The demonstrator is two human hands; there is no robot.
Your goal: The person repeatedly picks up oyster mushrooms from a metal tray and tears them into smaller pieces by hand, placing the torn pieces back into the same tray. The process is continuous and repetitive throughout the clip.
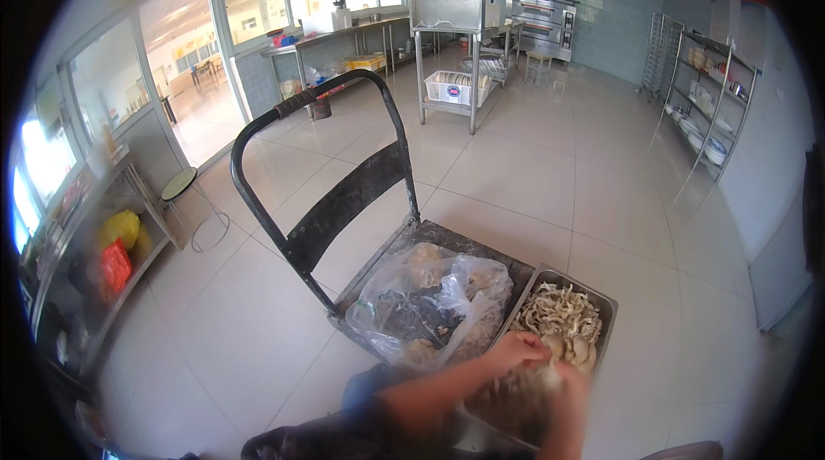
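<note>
My left hand (pixel 519 352) is over a deep steel tray (pixel 611 315), its fingers bent together at a piece of mushroom. Close beside it my right hand (pixel 570 383) is blurred, and whether it grips anything does not show. Torn strips of oyster mushroom (pixel 557 308) fill the tray's far part, with larger whole caps (pixel 579 352) lying nearer the hands. Left of the tray, an open clear plastic bag (pixel 461 286) with a few pale mushroom clumps rests on a platform hand truck (pixel 477 244). The tray's near end is partly hidden by my arms.
The truck's black push handle (pixel 309 96) rises at the left. A steel shelf with yellow and red bags (pixel 117 263) and a round stool (pixel 179 184) stand further left. Ahead is a steel stand (pixel 475 47) with a white basket (pixel 448 89); a wire rack (pixel 709 99) is at the right.
</note>
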